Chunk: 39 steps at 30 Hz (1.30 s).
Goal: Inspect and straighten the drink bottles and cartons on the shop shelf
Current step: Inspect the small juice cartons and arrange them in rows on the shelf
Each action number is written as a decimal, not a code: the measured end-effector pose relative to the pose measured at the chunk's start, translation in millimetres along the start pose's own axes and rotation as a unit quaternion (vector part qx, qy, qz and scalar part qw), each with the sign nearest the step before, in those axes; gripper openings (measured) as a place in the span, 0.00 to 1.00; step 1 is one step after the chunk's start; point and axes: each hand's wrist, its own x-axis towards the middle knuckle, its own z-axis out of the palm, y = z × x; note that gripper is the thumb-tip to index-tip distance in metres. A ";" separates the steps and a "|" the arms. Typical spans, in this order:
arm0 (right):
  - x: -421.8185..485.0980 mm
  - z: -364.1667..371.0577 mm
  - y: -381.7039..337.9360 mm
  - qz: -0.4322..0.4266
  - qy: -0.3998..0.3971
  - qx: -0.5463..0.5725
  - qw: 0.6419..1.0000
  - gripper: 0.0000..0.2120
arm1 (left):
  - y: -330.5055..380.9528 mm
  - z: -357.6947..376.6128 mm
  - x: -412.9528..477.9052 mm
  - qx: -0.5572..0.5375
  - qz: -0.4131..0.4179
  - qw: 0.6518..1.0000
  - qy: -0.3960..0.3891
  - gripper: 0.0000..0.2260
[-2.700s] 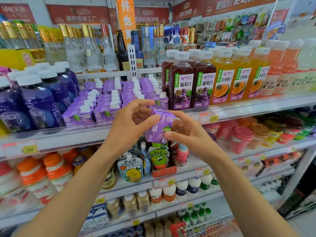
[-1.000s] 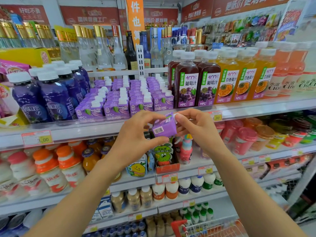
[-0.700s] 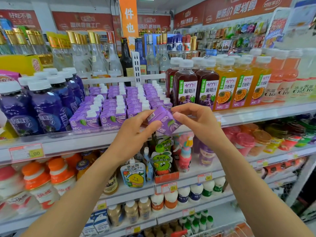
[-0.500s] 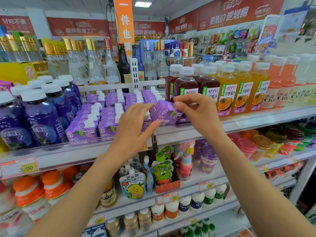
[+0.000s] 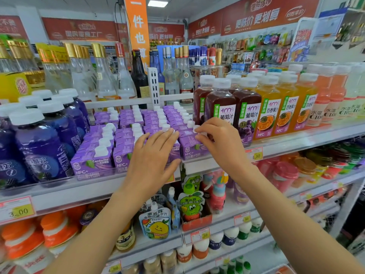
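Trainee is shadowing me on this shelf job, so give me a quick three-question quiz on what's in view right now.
1. True or false: the right hand pinches the white cap of the front purple carton.
2. What stands just right of that carton in the view? A) grape juice bottles B) milk jugs C) cans
3. What does the left hand rest on, fingers straight?
Key: 1 true; 2 A; 3 the next purple carton.
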 end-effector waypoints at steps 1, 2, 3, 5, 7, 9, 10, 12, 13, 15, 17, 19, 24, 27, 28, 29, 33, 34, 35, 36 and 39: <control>-3.7 3.7 1.3 -0.002 0.024 -0.013 1.000 0.08 | 0.3 -0.7 0.1 -0.001 -0.001 1.000 0.001 0.28; -7.3 7.2 3.2 -0.014 0.048 -0.036 0.998 0.08 | 0.6 -1.3 0.4 -0.003 -0.001 1.000 0.002 0.28; -11.3 10.4 5.1 -0.035 0.066 -0.061 0.995 0.07 | 0.6 -1.8 0.8 -0.007 0.000 1.000 0.005 0.28; -20.9 14.5 8.6 -0.063 0.065 -0.085 0.992 0.11 | 0.2 -4.6 2.8 -0.022 0.000 1.000 0.009 0.27; -30.4 14.4 11.7 -0.071 0.034 -0.085 0.993 0.16 | -1.3 -8.9 8.4 -0.040 0.000 0.999 0.013 0.26; -34.8 9.9 12.8 -0.069 -0.002 -0.081 0.994 0.19 | -4.0 -13.3 15.6 -0.050 0.003 0.999 0.009 0.25; -33.8 6.5 12.2 -0.067 -0.013 -0.072 0.995 0.19 | -5.5 -14.8 18.0 -0.045 0.004 0.999 0.002 0.26; -23.5 -2.3 6.1 -0.051 -0.011 -0.030 0.998 0.17 | -10.4 -16.5 19.6 -0.022 0.008 1.000 -0.014 0.27; -15.6 -7.2 0.6 -0.037 -0.001 -0.012 0.999 0.16 | -13.2 -17.5 19.2 -0.013 0.008 1.000 -0.026 0.29; 3.4 -15.7 -12.0 0.004 -0.001 -0.013 1.000 0.14 | -17.3 -20.8 18.0 -0.007 0.000 0.998 -0.059 0.33; 19.5 -19.4 -21.8 0.058 -0.061 -0.045 0.995 0.14 | -20.4 -23.1 17.5 -0.013 -0.004 0.996 -0.089 0.36; 27.2 -16.9 -30.0 0.096 -0.118 -0.085 0.985 0.11 | -24.1 -23.1 17.2 -0.023 0.001 0.995 -0.100 0.37; 46.7 -7.0 -45.5 0.137 -0.199 -0.243 0.939 0.06 | -37.7 -22.4 17.7 -0.032 0.031 0.994 -0.096 0.35; 56.6 1.8 -52.1 0.164 -0.242 -0.301 0.908 0.04 | -44.3 -25.3 15.9 -0.053 0.049 0.993 -0.095 0.35; 57.7 6.1 -51.8 0.178 -0.247 -0.299 0.904 0.05 | -47.3 -25.7 15.8 -0.057 0.054 0.992 -0.098 0.36; 57.5 9.8 -49.5 0.190 -0.242 -0.290 0.906 0.05 | -49.6 -26.8 15.8 -0.059 0.058 0.991 -0.107 0.36; 46.1 14.5 -42.2 0.215 -0.140 -0.197 0.946 0.09 | -56.8 -29.5 19.8 -0.067 0.081 0.986 -0.132 0.32; 40.0 13.1 -42.2 0.215 -0.099 -0.158 0.959 0.09 | -57.7 -32.1 21.6 -0.071 0.087 0.985 -0.133 0.32; 32.9 12.0 -43.1 0.206 -0.047 -0.124 0.969 0.09 | -58.7 -35.4 24.7 -0.076 0.091 0.984 -0.133 0.29; 26.1 10.3 -43.5 0.187 0.013 -0.101 0.977 0.09 | -59.3 -38.7 29.9 -0.080 0.092 0.984 -0.133 0.26; 8.0 10.7 -33.4 0.113 0.150 -0.114 0.976 0.10 | -52.9 -44.9 52.5 -0.104 0.078 0.982 -0.135 0.20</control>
